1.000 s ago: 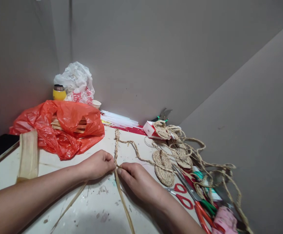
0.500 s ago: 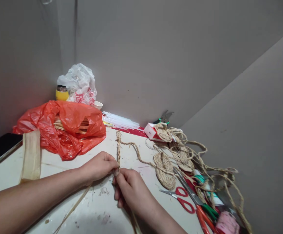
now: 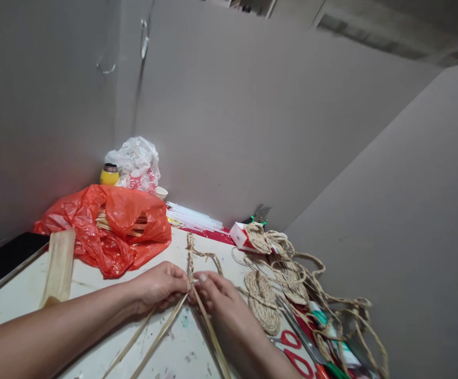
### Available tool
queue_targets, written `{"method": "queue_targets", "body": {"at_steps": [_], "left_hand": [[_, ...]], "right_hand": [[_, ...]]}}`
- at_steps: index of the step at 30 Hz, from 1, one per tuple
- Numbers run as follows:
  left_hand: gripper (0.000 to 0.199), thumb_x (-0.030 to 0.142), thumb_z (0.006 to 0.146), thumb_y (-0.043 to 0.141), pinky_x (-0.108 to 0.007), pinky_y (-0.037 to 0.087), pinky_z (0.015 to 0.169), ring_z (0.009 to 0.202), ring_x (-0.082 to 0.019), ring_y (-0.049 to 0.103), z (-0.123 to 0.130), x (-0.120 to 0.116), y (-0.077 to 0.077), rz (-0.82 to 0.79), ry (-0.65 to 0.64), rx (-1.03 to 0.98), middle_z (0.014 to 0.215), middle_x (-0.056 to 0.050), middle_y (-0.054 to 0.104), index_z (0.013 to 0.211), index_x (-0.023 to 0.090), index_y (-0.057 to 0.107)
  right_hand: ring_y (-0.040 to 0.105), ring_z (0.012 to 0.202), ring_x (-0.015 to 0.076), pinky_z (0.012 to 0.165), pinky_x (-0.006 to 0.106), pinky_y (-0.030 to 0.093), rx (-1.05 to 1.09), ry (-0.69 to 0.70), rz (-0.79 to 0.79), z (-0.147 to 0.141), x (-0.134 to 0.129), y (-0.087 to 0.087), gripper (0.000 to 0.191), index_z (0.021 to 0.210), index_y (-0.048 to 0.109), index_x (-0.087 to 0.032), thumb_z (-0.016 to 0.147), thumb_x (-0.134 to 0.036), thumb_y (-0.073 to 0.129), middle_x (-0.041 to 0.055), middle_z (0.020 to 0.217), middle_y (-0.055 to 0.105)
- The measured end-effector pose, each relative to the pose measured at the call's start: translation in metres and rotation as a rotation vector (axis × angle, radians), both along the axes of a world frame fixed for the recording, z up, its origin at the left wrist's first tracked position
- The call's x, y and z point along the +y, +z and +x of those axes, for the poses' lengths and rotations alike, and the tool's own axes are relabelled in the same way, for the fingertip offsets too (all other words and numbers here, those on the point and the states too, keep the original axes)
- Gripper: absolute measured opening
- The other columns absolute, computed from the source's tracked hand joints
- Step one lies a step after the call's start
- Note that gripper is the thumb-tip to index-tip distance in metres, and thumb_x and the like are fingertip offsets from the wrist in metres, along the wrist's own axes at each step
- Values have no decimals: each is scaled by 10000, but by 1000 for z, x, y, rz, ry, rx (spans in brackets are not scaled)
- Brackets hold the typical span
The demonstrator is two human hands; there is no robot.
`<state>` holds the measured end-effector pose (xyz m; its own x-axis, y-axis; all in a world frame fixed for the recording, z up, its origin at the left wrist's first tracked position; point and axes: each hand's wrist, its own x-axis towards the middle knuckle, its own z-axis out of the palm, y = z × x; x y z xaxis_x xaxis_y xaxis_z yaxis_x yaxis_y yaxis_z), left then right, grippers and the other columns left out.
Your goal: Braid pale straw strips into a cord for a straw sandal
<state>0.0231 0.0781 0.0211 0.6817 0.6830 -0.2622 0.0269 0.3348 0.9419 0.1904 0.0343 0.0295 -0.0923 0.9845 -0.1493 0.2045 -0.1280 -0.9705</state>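
A narrow braid of dry, straw-coloured fibre (image 3: 190,252) runs down the white table to my hands. My left hand (image 3: 165,285) pinches the braid's lower end from the left. Close against it on the right, my right hand (image 3: 216,295) has its fingers curled at the same spot, partly hidden, and whether they grip a strand is unclear. Loose flat strands (image 3: 212,334) spread from the braid's end towards the table's near edge. A thinner braided cord (image 3: 212,256) leads off from the upper braid to the right, passing behind my right hand.
Left: a red plastic bag (image 3: 110,226) of dry strips, a wide pale strip (image 3: 58,268) and a black object (image 3: 11,260). Behind: a yellow jar (image 3: 109,175) and white sticks (image 3: 193,217). Right: coiled oval braids (image 3: 261,302), tangled cords, red-handled scissors (image 3: 292,339) and a larger pair.
The view has tilted up, showing more wall. My right hand has shifted from below the braid's end to its right side, its fingers looser, and the strands now fan out below.
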Motion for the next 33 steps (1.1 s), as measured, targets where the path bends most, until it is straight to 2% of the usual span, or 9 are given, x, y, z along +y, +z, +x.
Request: {"method": "queue_targets", "body": {"at_steps": [3, 6, 13, 16, 21, 24, 27, 31, 33], "left_hand": [[235, 372, 693, 615, -228, 108, 375, 349, -48, 215, -1, 0, -1, 32, -2, -2, 411, 85, 368, 632, 165, 521], [237, 368, 702, 593, -234, 107, 384, 373, -50, 213, 0, -1, -2, 93, -49, 39, 442, 66, 412, 629, 147, 548], [171, 298, 669, 568, -197, 201, 435, 444, -50, 289, -2, 0, 0, 308, -1, 223, 503, 70, 432, 667, 128, 587], [172, 271, 682, 488, -199, 201, 374, 349, -50, 275, -2, -1, 3, 244, -75, 250, 449, 67, 417, 669, 130, 586], [170, 293, 735, 410, -218, 367, 348, 337, -124, 481, 7, -15, 2, 36, -78, 214, 503, -6, 558, 780, 153, 496], [170, 284, 774, 399, -201, 369, 341, 345, -122, 495, 13, -29, -4, 105, 1, 236, 515, 7, 554, 875, 161, 456], [178, 232, 748, 426, -182, 347, 339, 367, -109, 492, 15, -40, -6, 223, 58, 242, 556, 16, 555, 909, 165, 460], [306, 233, 681, 489, -209, 347, 361, 383, -130, 485, 9, -37, 7, 253, -47, 342, 520, 26, 552, 977, 158, 506], [258, 288, 673, 501, -227, 342, 388, 395, -138, 468, 4, -26, 14, 285, -54, 468, 477, 24, 518, 877, 145, 567]], "right_hand": [[307, 325, 52, 336, 176, 228, 129, 147, -214, -6, 1, -11, 445, 783, 550, -149, 813, -587, 474, -56, 457, 463], [159, 310, 26, 314, 177, 98, 138, 193, -252, -5, 1, -11, 439, 664, 532, -144, 810, -557, 499, -103, 383, 312], [145, 288, 9, 309, 180, 58, 265, 170, -418, 2, 6, -12, 403, 567, 430, -178, 722, -498, 622, -115, 362, 313], [127, 289, 7, 310, 181, 51, 310, 105, -390, -3, 3, -16, 381, 575, 475, -166, 692, -487, 645, -119, 350, 297], [96, 306, 1, 327, 180, 29, 417, 43, -403, -12, -5, -17, 377, 559, 439, -174, 650, -459, 670, -129, 354, 255], [98, 316, -3, 337, 174, 28, 477, 27, -434, -15, -8, -18, 427, 523, 337, -195, 634, -417, 684, -127, 363, 248], [148, 305, 7, 334, 178, 35, 462, 19, -395, -17, -9, -19, 378, 536, 394, -183, 652, -400, 679, -119, 350, 269], [99, 321, 0, 339, 173, 28, 474, 42, -408, -16, -8, -18, 348, 551, 420, -172, 630, -343, 713, -139, 358, 227], [76, 334, -1, 344, 167, 25, 498, 55, -422, -14, -7, -17, 314, 583, 450, -165, 623, -314, 723, -146, 373, 215]]}}
